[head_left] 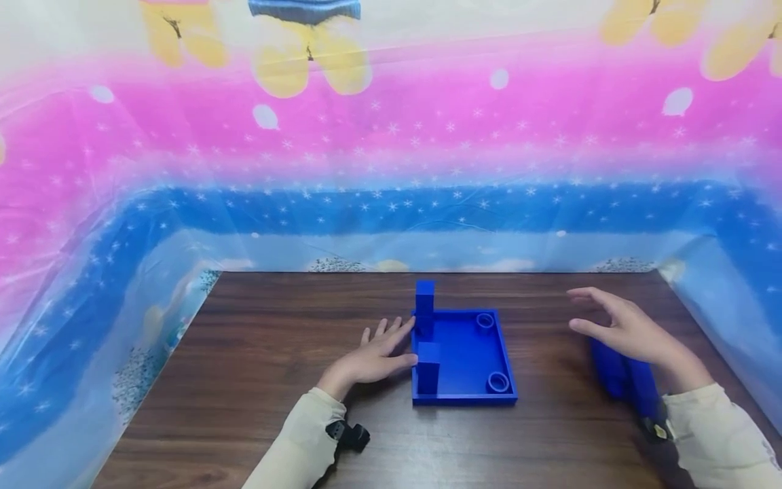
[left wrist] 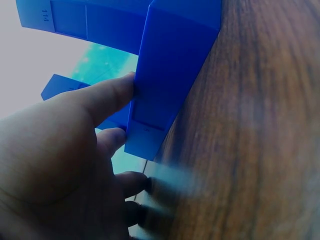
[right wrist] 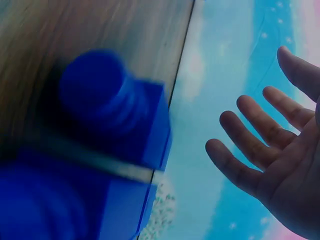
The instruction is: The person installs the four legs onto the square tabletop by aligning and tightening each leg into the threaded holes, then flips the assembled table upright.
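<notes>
A square blue tray point(head_left: 461, 353) with a raised rim lies on the table. Two blue posts, a far one point(head_left: 424, 299) and a near one point(head_left: 429, 370), stand upright at its left corners. Round sockets point(head_left: 497, 382) sit at the two right corners. My left hand point(head_left: 369, 358) touches the left side with extended thumb and index finger; the left wrist view shows these fingertips against a blue wall point(left wrist: 172, 75). My right hand point(head_left: 632, 333), fingers spread and holding nothing, hovers above blue pieces point(head_left: 641, 384). One has a round, ridged end point(right wrist: 95, 85) in the right wrist view.
The brown wooden table point(head_left: 275, 346) ends at a back edge against a patterned pink and blue cloth point(head_left: 391, 149). The cloth also borders the left and right sides. A second blue piece point(right wrist: 45, 210) lies beside the first, blurred in the right wrist view.
</notes>
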The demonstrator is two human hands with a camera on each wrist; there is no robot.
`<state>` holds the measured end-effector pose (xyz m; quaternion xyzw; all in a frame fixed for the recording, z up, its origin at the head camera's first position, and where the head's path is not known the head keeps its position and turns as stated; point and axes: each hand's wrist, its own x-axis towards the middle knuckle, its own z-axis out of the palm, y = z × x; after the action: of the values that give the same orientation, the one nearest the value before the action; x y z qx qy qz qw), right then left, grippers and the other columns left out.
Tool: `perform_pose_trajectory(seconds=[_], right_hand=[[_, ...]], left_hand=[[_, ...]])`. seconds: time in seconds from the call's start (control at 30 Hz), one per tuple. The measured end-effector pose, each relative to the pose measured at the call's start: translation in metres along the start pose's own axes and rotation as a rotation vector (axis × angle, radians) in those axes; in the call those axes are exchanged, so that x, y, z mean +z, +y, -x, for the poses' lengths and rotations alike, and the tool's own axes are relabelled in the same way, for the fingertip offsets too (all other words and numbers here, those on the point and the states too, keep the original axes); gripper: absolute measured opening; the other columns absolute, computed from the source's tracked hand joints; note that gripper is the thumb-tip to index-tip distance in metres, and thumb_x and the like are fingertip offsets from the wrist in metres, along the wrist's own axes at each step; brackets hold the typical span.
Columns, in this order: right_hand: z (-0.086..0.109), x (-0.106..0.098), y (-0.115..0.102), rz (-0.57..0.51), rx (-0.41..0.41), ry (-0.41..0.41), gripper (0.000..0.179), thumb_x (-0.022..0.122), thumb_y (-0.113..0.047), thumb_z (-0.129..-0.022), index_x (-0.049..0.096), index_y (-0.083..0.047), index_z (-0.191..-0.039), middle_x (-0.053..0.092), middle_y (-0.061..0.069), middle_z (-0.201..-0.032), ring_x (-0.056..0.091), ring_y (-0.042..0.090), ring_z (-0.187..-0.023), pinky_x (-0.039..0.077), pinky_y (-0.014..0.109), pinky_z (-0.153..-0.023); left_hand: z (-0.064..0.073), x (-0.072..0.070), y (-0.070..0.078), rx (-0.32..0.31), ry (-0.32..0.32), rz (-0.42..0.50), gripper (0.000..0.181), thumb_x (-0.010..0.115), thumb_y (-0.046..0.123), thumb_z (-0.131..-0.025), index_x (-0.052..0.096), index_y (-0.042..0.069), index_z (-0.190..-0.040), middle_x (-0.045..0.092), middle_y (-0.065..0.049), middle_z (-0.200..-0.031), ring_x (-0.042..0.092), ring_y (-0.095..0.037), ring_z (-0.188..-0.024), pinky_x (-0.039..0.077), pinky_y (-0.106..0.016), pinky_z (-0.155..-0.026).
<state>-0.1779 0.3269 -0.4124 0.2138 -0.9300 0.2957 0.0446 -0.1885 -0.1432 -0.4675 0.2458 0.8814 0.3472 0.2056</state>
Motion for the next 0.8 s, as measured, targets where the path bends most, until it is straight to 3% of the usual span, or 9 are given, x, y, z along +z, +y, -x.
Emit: perform_pose_trajectory(seconds=[0.2,0.43,0.67,0.8], right_hand=[[0.002,-0.006,0.015,0.027,0.060,-0.046,0.053,0.070,-0.024,-0.104,0.053,0.002,-0.147,0.062,0.032,-0.138,0.059,0.054,-0.124,0.050,0.070,-0.094],[0.011,-0.010,0.032,0.125,0.213,-0.184,0.053,0.050,-0.027,-0.114,0.045,0.013,-0.148,0.062,0.039,-0.131,0.062,0.057,-0.116,0.051,0.068,-0.092],[0.018,-0.006,0.043,0.161,0.210,-0.215,0.051,0.067,-0.014,-0.104,0.049,0.017,-0.141,0.065,0.039,-0.121,0.063,0.058,-0.112,0.053,0.067,-0.089],[0.018,-0.001,0.044,0.146,0.211,-0.222,0.051,0.068,-0.017,-0.104,0.052,0.016,-0.140,0.064,0.040,-0.124,0.060,0.060,-0.117,0.050,0.069,-0.093]], left_hand=[[0.005,-0.002,-0.002,0.001,0.006,0.010,0.082,0.052,0.056,-0.107,0.013,0.023,-0.172,0.004,-0.017,-0.176,-0.010,-0.040,-0.160,-0.013,-0.062,-0.124],[0.002,0.000,-0.002,0.002,0.002,0.007,0.082,0.052,0.057,-0.107,0.013,0.025,-0.172,0.004,-0.015,-0.176,-0.012,-0.038,-0.161,-0.014,-0.061,-0.124],[0.001,0.000,0.000,0.003,-0.002,0.008,0.084,0.052,0.059,-0.106,0.012,0.026,-0.172,0.003,-0.014,-0.176,-0.013,-0.036,-0.160,-0.014,-0.061,-0.124],[0.001,0.000,-0.001,0.004,-0.005,0.006,0.084,0.052,0.059,-0.106,0.012,0.026,-0.172,0.002,-0.014,-0.176,-0.014,-0.036,-0.160,-0.015,-0.061,-0.124]])
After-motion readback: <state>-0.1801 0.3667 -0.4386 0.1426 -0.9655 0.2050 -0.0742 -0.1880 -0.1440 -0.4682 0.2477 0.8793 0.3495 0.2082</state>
